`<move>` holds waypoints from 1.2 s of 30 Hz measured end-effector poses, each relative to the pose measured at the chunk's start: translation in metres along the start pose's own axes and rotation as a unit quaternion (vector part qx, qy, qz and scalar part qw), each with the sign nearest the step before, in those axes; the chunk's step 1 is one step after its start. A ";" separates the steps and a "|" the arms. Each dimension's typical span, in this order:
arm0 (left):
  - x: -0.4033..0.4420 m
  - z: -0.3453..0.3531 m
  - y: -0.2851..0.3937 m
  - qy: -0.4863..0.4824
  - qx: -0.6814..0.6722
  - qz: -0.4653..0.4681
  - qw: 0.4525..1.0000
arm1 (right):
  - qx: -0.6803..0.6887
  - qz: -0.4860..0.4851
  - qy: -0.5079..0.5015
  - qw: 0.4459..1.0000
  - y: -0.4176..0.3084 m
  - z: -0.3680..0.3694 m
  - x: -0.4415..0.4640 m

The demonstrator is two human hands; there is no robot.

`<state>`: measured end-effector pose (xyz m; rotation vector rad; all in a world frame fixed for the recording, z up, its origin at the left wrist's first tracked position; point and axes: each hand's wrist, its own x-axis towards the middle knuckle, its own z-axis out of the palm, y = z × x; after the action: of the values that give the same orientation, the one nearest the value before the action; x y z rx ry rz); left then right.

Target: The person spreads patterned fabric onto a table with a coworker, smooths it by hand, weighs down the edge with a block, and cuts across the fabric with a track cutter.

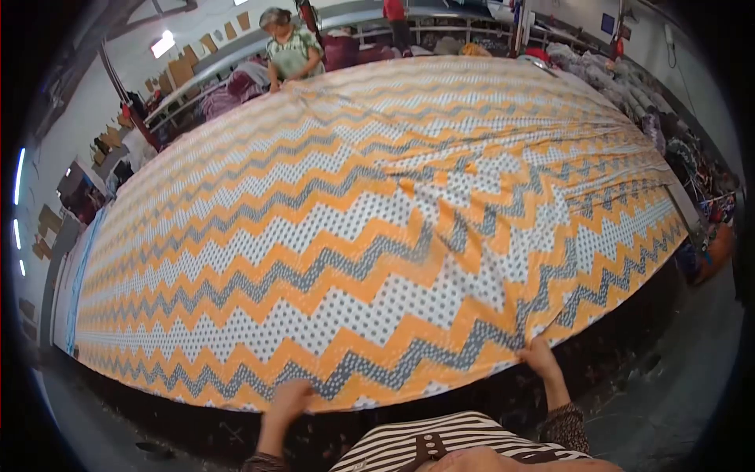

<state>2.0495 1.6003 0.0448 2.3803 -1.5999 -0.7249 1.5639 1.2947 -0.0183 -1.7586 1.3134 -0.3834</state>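
Observation:
A wide cloth (pixel 267 275) with orange, grey and white zigzag bands lies spread over a large table. My left hand (pixel 289 400) is at the cloth's near edge, its fingers blurred, so its grip cannot be made out. Further right, my right hand (pixel 539 358) pinches the near edge of the cloth, and folds run up from it. The cloth is smooth on the left and wrinkled at the centre right.
Across the table a person (pixel 292 51) in a light patterned top touches the far edge of the cloth. Another person (pixel 396 23) in red stands behind. Heaped fabric (pixel 629 86) lines the right side. A blue strip (pixel 85 275) runs along the left end.

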 end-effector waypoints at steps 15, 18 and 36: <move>0.093 0.171 0.290 0.152 -0.150 0.248 0.945 | 0.560 -0.058 -0.150 0.813 -0.004 -0.016 0.097; 0.091 0.175 0.290 0.145 -0.147 0.216 0.954 | 0.755 0.040 -0.133 0.641 -0.022 -0.082 0.146; 0.092 0.177 0.283 0.129 -0.197 0.213 0.948 | 0.519 0.059 0.144 0.841 0.115 -0.253 0.088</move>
<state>1.7591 1.4234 -0.0196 1.6933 -1.5982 -0.5515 1.3546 1.0943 0.0111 -0.7060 1.0578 -1.0827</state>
